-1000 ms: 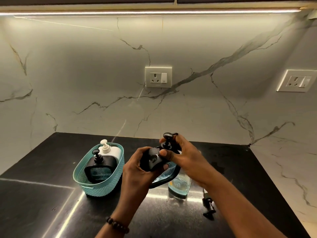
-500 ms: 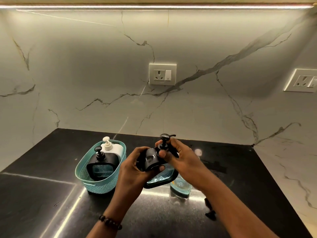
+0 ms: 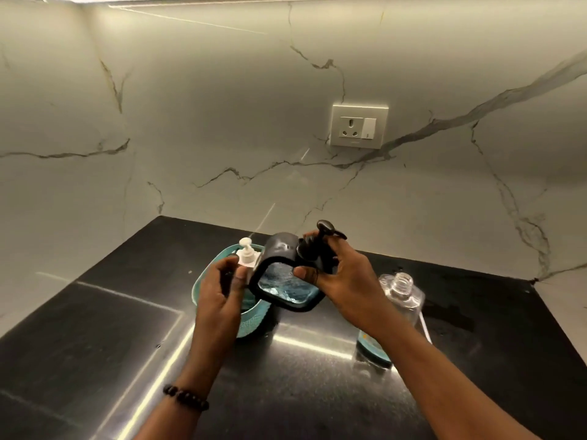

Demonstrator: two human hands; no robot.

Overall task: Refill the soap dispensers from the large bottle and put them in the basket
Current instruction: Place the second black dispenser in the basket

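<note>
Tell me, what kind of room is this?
Probably a home kitchen or a wash area: a dark polished counter, a marble-look wall with a socket and strip lighting overhead, and soap dispensers in a basket.

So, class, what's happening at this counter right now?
A person holds a black soap dispenser, tilted, above the teal basket. The right hand grips it near the pump; the left hand is beside it. A white-pump dispenser sits in the basket. The clear large bottle stands uncapped to the right.
</note>
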